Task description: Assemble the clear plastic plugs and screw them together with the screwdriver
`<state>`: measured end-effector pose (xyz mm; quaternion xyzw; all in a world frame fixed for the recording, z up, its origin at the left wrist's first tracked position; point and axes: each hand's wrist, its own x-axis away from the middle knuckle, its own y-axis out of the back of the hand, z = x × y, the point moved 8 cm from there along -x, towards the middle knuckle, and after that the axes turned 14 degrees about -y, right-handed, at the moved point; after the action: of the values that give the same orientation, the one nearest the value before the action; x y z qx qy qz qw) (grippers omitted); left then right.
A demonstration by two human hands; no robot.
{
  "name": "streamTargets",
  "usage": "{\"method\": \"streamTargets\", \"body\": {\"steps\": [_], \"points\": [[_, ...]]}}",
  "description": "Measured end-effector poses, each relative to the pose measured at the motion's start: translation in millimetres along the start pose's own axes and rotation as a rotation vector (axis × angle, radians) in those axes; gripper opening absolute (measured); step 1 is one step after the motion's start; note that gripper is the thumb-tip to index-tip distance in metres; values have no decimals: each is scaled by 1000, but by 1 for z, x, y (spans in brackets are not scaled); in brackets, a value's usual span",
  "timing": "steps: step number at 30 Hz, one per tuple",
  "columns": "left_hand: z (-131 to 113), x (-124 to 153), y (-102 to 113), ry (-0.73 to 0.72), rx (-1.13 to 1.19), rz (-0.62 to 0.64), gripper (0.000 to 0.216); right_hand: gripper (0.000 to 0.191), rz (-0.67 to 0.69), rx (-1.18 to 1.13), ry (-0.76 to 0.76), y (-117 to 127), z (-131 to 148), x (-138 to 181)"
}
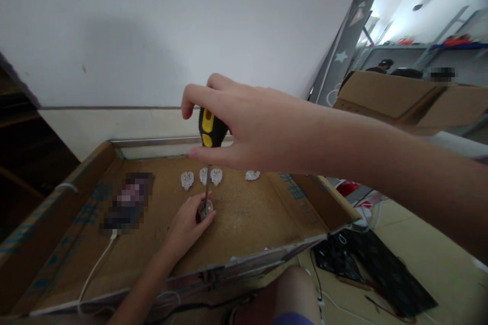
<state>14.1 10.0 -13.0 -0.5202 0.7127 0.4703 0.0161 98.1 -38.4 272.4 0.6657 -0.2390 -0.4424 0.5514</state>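
Observation:
My right hand [236, 122] is closed around the black and yellow handle of a screwdriver [213, 127], held nearly upright. The shaft points down, and its tip meets a small clear plastic piece [206, 209]. My left hand [190, 221] pinches that piece against the cardboard surface [244, 228], thumb on one side and fingers on the other. Just behind it lie similar clear pieces: one on the left [187, 180], a pair close together [216, 176], and one to the right [252, 175], partly under my right forearm.
A blurred-out phone-like object [127, 203] lies on the left, with a white cable [93, 269] running from it. Raised cardboard edges [76, 198] border the surface, and a white wall [190, 25] stands behind. An open carton [404, 96] and people are at the far right.

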Motion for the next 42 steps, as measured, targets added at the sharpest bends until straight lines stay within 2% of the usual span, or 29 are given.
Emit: {"method": "streamTargets", "body": {"steps": [5,18,26,30,36,42], "points": [[-1,-1,1,-1,9,-11,39,23,-11,-30,59,-1,6,2],[-1,-1,2,9,15,-16,38,29,-63,-62,75,10,7,6],[-7,0,18,-38,-92,-138,34,27,-156,-46,109,28,5,10],[-4,0,18,5,-138,-101,36,28,-179,-30,89,35,4,14],[0,0,10,58,-116,-13,46,29,-154,-62,75,22,5,14],[0,-1,8,37,-73,4,46,32,-101,-52,65,8,5,12]]}}
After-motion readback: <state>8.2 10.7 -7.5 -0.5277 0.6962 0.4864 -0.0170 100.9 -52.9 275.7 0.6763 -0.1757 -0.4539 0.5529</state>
